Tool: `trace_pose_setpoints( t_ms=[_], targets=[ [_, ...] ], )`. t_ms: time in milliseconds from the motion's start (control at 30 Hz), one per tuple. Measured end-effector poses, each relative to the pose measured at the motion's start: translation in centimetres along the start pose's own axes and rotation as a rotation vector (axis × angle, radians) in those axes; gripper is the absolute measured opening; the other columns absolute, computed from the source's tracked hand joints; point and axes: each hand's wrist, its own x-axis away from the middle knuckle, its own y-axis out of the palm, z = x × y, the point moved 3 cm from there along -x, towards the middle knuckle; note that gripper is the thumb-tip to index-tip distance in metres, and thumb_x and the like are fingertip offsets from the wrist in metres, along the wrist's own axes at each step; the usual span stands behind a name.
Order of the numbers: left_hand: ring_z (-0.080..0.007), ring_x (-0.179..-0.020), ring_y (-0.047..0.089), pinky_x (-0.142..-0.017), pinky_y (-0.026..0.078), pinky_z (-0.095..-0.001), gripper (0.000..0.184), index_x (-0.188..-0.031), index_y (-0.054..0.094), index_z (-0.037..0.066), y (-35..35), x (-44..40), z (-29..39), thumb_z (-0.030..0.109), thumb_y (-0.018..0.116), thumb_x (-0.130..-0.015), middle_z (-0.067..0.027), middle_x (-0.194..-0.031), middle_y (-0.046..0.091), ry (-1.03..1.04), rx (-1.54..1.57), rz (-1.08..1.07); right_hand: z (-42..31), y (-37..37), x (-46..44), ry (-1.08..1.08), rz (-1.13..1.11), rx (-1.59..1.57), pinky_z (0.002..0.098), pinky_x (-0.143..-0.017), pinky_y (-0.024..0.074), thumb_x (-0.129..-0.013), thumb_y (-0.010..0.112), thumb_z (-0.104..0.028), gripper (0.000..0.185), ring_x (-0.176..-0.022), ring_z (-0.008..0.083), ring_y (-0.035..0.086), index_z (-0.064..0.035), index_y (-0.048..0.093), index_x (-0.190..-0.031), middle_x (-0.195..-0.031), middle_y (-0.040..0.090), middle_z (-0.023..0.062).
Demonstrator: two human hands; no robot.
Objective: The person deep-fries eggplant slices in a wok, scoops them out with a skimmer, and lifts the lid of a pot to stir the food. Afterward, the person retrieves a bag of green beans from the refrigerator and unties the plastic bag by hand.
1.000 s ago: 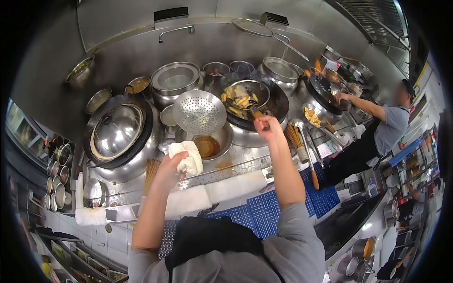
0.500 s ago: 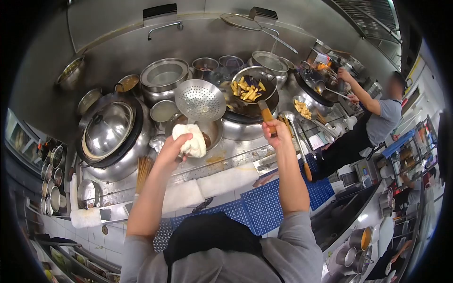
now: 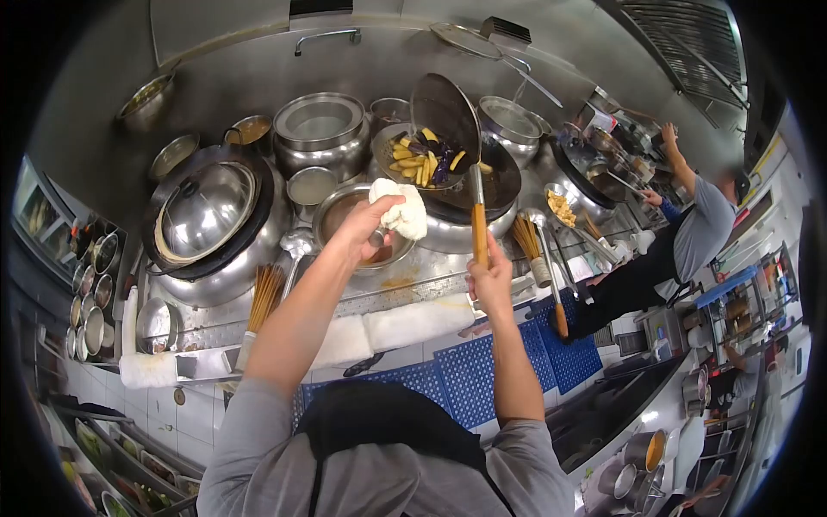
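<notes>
Well back from the front edge of the surface (image 3: 439, 274), food (image 3: 424, 162) sat in the strainer (image 3: 385, 155), left fingers (image 3: 379, 208) clasping a cloth (image 3: 408, 214), right fingers (image 3: 493, 252) wrapped round the upended scoop's (image 3: 446, 105) handle (image 3: 479, 226), apparently mid-transfer, the next move calling for a level strainer.

A grey short-sleeved shirt (image 3: 370, 484) is worn — with a black, thin-strapped apron (image 3: 388, 424).

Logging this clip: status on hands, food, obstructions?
Left hand gripping white cloth. Right hand gripping wooden-handled strainer, tilted. Yellow-and-purple pieces in perforated skimmer. No obstruction visible between strainer and skimmer.
</notes>
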Motion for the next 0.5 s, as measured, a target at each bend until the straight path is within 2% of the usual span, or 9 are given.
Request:
trace_pose_setpoints(
  t_ms=[100, 133, 233, 267, 400, 467, 500],
  targets=[
    [-0.0108, -0.058, 0.057, -0.037, 0.039, -0.0215, 0.034, -0.111, 0.060, 0.002, -1.6, 0.9, -0.5, 0.024, 0.071, -0.088, -0.0070, -0.086, 0.066, 0.012, 0.087, -0.057, 3.5, -1.0, -1.5, -0.338, 0.074, 0.271, 0.0252, -0.035, 0.0362, -0.081, 0.051, 0.009, 0.073, -0.044, 0.0089, 0.048, -0.0078, 0.038, -0.151, -0.071, 0.055, 0.0011],
    [-0.0111, -0.059, 0.058, -0.037, 0.039, -0.0213, 0.034, -0.111, 0.059, 0.002, -2.3, 1.0, -0.8, 0.024, 0.070, -0.088, -0.0072, -0.086, 0.067, 0.018, 0.120, -0.085, 2.7, -0.7, -1.4, -0.366, 0.069, 0.198, 0.0244, -0.035, 0.0357, -0.081, 0.051, 0.010, 0.072, -0.043, 0.0083, 0.046, -0.0078, 0.039, -0.151, -0.071, 0.055, 0.0009],
    [-0.0118, -0.060, 0.060, -0.037, 0.039, -0.0208, 0.034, -0.113, 0.058, 0.003, -3.8, 2.1, -1.8, 0.025, 0.069, -0.089, -0.0073, -0.087, 0.067, -0.018, 0.193, -0.038, -1.8, -0.3, -0.1, -0.057, 0.040, 0.067, 0.0244, -0.034, 0.0347, -0.081, 0.051, 0.009, 0.072, -0.041, 0.0081, 0.045, -0.0068, 0.038, -0.150, -0.073, 0.056, 0.0016],
    [-0.0120, -0.061, 0.062, -0.036, 0.040, -0.0206, 0.034, -0.113, 0.058, 0.004, -4.5, 2.6, -2.2, 0.025, 0.069, -0.089, -0.0072, -0.088, 0.067, -0.017, 0.204, 0.017, -1.9, -0.7, -0.5, -0.076, 0.044, 0.076, 0.0245, -0.039, 0.0376, -0.080, 0.053, 0.006, 0.075, -0.044, 0.0071, 0.047, -0.0098, 0.038, -0.151, -0.072, 0.057, 0.0003],
    [-0.0131, -0.060, 0.064, -0.034, 0.042, -0.0204, 0.033, -0.114, 0.058, 0.004, -7.2, 4.7, -3.8, 0.024, 0.068, -0.090, -0.0068, -0.088, 0.068, -0.037, 0.234, 0.053, -3.7, -2.2, -2.9, -0.090, 0.121, 0.099, 0.0248, -0.038, 0.0355, -0.080, 0.052, 0.005, 0.073, -0.042, 0.0073, 0.045, -0.0077, 0.039, -0.151, -0.072, 0.057, 0.0025],
    [-0.0130, -0.062, 0.064, -0.037, 0.043, -0.0221, 0.035, -0.116, 0.057, 0.004, -8.1, 6.4, -4.4, 0.022, 0.068, -0.089, -0.0057, -0.088, 0.068, -0.018, 0.215, 0.069, -3.7, -4.3, -5.8, -0.031, 0.161, 0.262, 0.0308, -0.045, 0.0440, -0.079, 0.055, 0.000, 0.073, -0.049, 0.0157, 0.055, -0.0062, 0.039, -0.150, -0.077, 0.063, 0.0086],
    [-0.0142, -0.066, 0.065, -0.042, 0.047, -0.0245, 0.036, -0.118, 0.056, 0.004, -8.1, 7.3, -4.6, 0.022, 0.068, -0.089, -0.0060, -0.091, 0.068, -0.028, 0.214, 0.093, -3.2, -5.2, -7.4, 0.001, 0.181, 0.342, 0.0337, -0.049, 0.0483, -0.079, 0.056, -0.003, 0.073, -0.053, 0.0199, 0.060, -0.0054, 0.039, -0.150, -0.079, 0.066, 0.0116]
  ],
)
